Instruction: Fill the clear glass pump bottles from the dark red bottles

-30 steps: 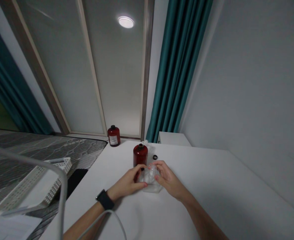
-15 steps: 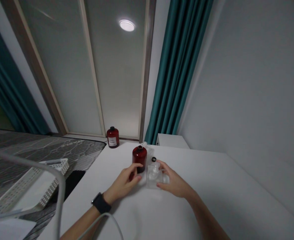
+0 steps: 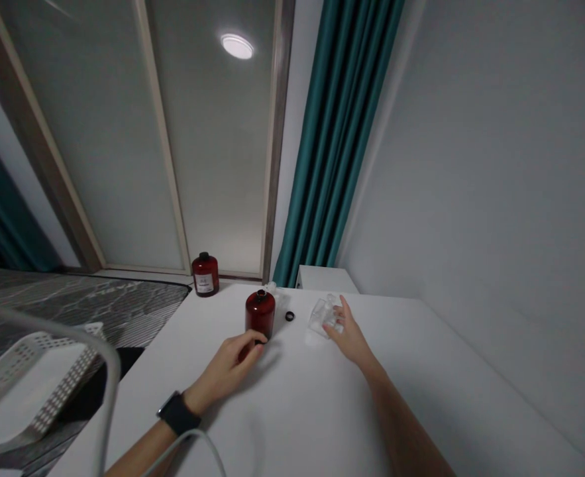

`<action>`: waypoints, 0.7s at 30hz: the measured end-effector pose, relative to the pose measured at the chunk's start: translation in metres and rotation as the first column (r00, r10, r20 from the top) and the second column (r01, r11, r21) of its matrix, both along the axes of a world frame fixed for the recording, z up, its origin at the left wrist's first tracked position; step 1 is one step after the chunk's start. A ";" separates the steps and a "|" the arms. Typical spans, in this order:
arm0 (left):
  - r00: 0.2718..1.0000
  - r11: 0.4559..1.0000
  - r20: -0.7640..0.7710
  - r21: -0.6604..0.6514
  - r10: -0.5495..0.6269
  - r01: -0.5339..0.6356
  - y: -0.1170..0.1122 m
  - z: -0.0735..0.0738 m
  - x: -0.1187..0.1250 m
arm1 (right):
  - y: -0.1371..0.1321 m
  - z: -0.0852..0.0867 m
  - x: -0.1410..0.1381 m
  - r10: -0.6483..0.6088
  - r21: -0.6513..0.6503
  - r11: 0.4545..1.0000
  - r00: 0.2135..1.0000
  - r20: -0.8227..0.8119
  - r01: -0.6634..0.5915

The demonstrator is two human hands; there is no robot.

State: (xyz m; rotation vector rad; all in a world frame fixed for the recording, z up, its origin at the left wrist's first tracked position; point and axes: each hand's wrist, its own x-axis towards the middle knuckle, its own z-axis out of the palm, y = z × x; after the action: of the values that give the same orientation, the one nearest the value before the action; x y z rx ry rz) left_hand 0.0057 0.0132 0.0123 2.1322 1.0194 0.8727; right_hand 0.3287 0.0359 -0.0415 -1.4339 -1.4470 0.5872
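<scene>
A dark red bottle point(image 3: 260, 315) stands uncapped on the white table point(image 3: 292, 397), and my left hand point(image 3: 230, 366) rests against its lower front with curled fingers. I cannot tell whether those fingers grip it. My right hand point(image 3: 350, 339) lies further right, its fingertips touching a crumpled clear plastic packet point(image 3: 324, 317). A small black ring point(image 3: 289, 316) lies flat between the bottle and the packet. Behind the bottle sits a small transparent item point(image 3: 271, 287).
A second red bottle point(image 3: 205, 274), capped and labelled, stands beyond the table's far edge. A white slotted basket point(image 3: 34, 377) and a pale curved cable or rod point(image 3: 73, 328) lie at left. A white cabinet top point(image 3: 326, 279) and teal curtain point(image 3: 339, 132) stand behind.
My right hand has moved the clear packet away from the bottle, to the right and farther back. My hands are now farther apart. My left hand stays by the bottle, and the view has shifted slightly.
</scene>
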 end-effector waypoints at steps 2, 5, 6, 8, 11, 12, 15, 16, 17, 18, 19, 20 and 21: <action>1.000 1.000 -0.015 0.001 -0.016 0.016 0.000 0.000 0.000 | 0.003 -0.003 0.001 -0.021 0.013 1.000 1.000 0.002 0.021; 0.999 1.000 -0.034 0.004 -0.029 0.029 -0.001 0.000 0.000 | 0.008 -0.007 0.000 -0.038 0.043 0.998 0.999 0.013 0.038; 0.999 0.999 -0.037 0.006 -0.031 0.031 0.000 0.000 0.000 | 0.009 -0.008 0.000 -0.044 0.053 0.998 0.999 0.018 0.043; 0.999 0.999 -0.036 0.009 -0.040 0.040 0.000 0.000 0.000 | 0.011 -0.009 -0.001 -0.062 0.072 0.996 0.998 0.032 0.060; 0.998 0.999 -0.033 0.015 -0.046 0.046 0.000 0.000 0.000 | 0.011 -0.008 -0.002 -0.119 0.110 0.988 0.991 0.056 0.112; 0.998 0.999 -0.036 0.016 -0.043 0.044 0.000 0.000 0.001 | 0.010 -0.006 -0.002 -0.147 0.130 0.982 0.987 0.065 0.138; 0.998 0.999 -0.054 0.025 -0.032 0.034 0.000 -0.002 0.001 | 0.005 0.003 -0.005 -0.253 0.230 0.946 0.964 0.084 0.228; 0.998 0.999 -0.060 0.031 -0.032 0.034 -0.001 -0.002 0.001 | 0.002 0.007 -0.006 -0.288 0.275 0.927 0.954 0.084 0.256; 0.997 0.998 -0.064 0.043 -0.033 0.036 -0.001 -0.003 0.001 | -0.001 0.010 -0.009 -0.323 0.321 0.904 0.943 0.076 0.284; 0.997 0.998 -0.070 0.059 -0.031 0.036 -0.002 -0.003 0.001 | -0.004 0.014 -0.013 -0.345 0.359 0.884 0.936 0.069 0.299; 0.997 0.996 -0.073 0.078 -0.024 0.030 -0.002 -0.003 0.001 | -0.008 0.017 -0.018 -0.356 0.395 0.867 0.932 0.065 0.304; 0.998 0.995 -0.064 0.101 -0.015 0.022 -0.002 -0.003 0.001 | -0.011 0.019 -0.025 -0.352 0.424 0.857 0.934 0.067 0.292; 0.999 0.991 -0.046 0.136 0.003 0.003 -0.002 -0.003 0.000 | -0.015 0.021 -0.033 -0.327 0.445 0.857 0.942 0.079 0.260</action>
State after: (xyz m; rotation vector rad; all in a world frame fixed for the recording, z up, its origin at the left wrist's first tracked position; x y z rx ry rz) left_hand 0.0055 0.0108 0.0095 2.2752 1.0081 0.9205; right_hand 0.2962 0.0210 -0.0205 -1.3237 -1.3307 -0.0417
